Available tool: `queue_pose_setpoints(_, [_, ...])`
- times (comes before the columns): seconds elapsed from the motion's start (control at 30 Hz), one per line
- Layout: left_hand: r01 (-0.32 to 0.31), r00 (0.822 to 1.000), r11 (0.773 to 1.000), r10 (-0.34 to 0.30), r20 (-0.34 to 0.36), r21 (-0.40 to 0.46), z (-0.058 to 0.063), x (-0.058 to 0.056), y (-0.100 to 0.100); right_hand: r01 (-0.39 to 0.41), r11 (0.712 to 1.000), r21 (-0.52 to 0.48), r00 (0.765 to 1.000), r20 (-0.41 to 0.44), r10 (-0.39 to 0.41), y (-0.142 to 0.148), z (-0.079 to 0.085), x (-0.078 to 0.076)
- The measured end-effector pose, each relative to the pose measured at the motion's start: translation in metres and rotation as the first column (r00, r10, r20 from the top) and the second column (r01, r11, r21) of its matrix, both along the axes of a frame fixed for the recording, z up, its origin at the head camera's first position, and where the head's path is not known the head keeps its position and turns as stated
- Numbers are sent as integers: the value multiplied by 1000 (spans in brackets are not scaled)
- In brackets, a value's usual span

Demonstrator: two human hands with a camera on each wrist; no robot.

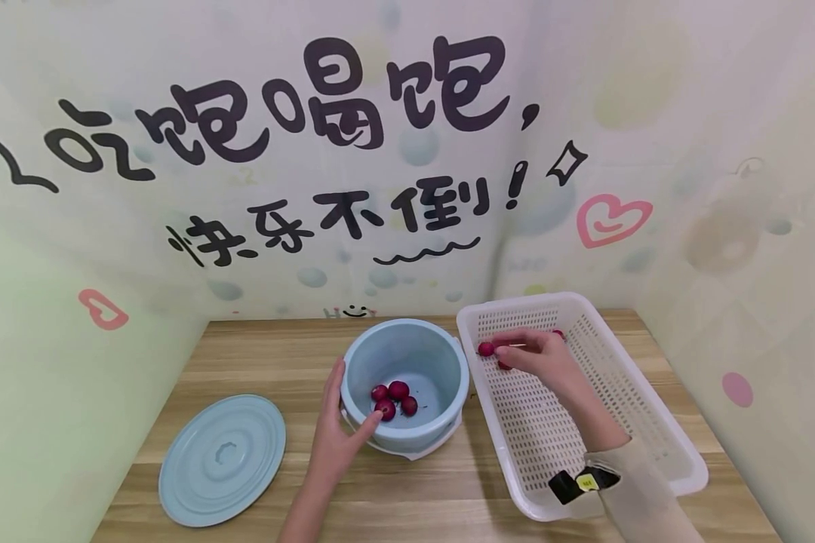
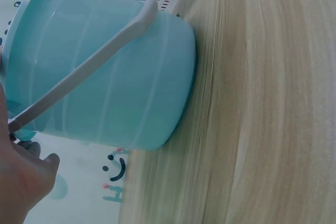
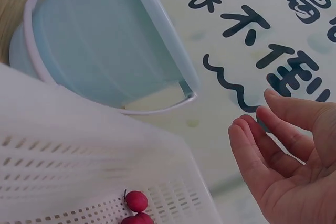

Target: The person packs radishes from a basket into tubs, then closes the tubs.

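A light blue bucket (image 1: 407,434) stands upright on the table with several small red radishes (image 1: 398,390) on its bottom. My left hand (image 1: 336,434) holds its near left rim, thumb at the front edge and fingers along the left side. In the left wrist view the bucket's pale handle (image 2: 84,72) hangs down against the outer wall. My right hand (image 1: 539,358) is over the far left part of a white perforated basket (image 1: 516,452), close to red radishes (image 1: 486,349) lying inside. The right wrist view shows nothing between its loosely bent fingers (image 3: 244,148).
A round light blue lid (image 1: 222,460) lies flat on the wooden table (image 1: 299,347), left of the bucket. The basket stands close to the bucket's right side. Behind the table is a printed wall cloth (image 1: 407,226) with black lettering.
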State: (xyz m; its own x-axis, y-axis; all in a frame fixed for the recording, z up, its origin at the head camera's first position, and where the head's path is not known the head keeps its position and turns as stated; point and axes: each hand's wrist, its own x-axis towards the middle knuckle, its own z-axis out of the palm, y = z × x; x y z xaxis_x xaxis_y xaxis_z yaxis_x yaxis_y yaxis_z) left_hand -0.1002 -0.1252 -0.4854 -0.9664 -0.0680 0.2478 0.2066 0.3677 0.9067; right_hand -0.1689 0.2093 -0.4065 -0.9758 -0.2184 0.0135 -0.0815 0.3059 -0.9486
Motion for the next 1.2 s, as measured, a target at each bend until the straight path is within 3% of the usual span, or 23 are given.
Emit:
queue_pose_setpoints(0.17, [-2,1000,1000,2,-4,-2,1,0,0,42,998,46,999,0,-42,9,0,-4])
queue_pose_setpoints(0.63, [-2,1000,1000,2,-1,-4,1,0,-1,73,997,-19,994,78,-72,22,-12,-19])
queue_pose_setpoints(0.8, [-2,1000,1000,2,-2,-3,0,0,0,84,996,-25,992,101,-81,24,-20,-25])
queue_pose_setpoints(1.2, [-2,1000,1000,2,12,-4,1,0,-1,150,985,86,980,119,-160,32,-52,-39])
